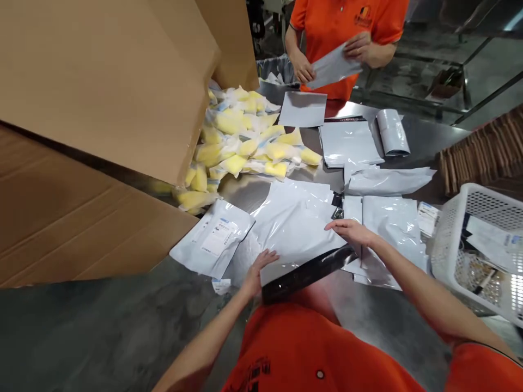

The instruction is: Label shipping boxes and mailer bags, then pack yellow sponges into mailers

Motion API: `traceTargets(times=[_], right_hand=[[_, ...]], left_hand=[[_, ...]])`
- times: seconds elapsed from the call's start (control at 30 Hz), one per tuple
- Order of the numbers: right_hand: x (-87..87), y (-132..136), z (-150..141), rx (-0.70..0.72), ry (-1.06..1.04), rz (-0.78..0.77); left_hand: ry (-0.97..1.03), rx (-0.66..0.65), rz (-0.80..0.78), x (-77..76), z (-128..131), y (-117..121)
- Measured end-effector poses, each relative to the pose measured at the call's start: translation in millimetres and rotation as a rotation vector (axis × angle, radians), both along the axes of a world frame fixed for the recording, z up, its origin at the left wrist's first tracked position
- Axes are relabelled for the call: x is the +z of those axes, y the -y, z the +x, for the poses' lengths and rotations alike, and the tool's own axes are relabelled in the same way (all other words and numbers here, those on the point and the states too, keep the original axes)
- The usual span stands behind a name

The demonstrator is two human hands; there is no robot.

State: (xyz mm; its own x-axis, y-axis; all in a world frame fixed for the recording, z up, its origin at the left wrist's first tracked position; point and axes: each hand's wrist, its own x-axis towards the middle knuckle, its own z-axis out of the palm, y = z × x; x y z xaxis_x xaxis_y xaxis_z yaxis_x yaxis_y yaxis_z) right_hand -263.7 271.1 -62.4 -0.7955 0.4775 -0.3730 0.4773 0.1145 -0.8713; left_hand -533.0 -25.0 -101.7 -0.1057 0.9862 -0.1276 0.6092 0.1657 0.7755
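Observation:
In front of my body lies a white plastic mailing bag, its black-lined opening flap turned toward me. My left hand is closed on its left edge, fingers over the top and the thumb hidden. On the bag's upper right side rests my right hand, fingers stretched out flat. More white bags lie beneath and behind it. A labelled mailing bag sits to the left, at the table's edge. Filled-looking white bags are stacked just right of my right hand.
Yellow items in clear wrapping spill from a large cardboard box at left. Flat grey-white bags and a rolled bag lie farther back. At right stands a white plastic basket. Opposite, a co-worker holds a bag.

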Motion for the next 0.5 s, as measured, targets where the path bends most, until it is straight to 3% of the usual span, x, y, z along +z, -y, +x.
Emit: traceTargets(times=[0.07, 0.17, 0.27, 0.33, 0.4, 0.5], right_hand=[[1.0, 27, 14, 0.031, -0.090, 0.035], [-4.0, 71, 22, 0.063, -0.133, 0.291], [-7.7, 107, 30, 0.118, -0.121, 0.476], [-9.8, 128, 38, 0.161, -0.139, 0.387], [-14.8, 146, 46, 0.153, -0.093, 0.179], [-30.4, 168, 52, -0.028, 0.122, -0.060]], left_hand=[[0.157, 0.008, -0.057, 6.4, -9, 15], [0.270, 0.013, -0.123, 13.6, -13, 30], [0.308, 0.113, -0.176, 21.3, -16, 42], [0.293, 0.205, -0.231, 25.4, -18, 49], [0.279, 0.279, -0.283, 26.4, -19, 54], [0.269, 0.389, -0.352, 21.1, -14, 54]])
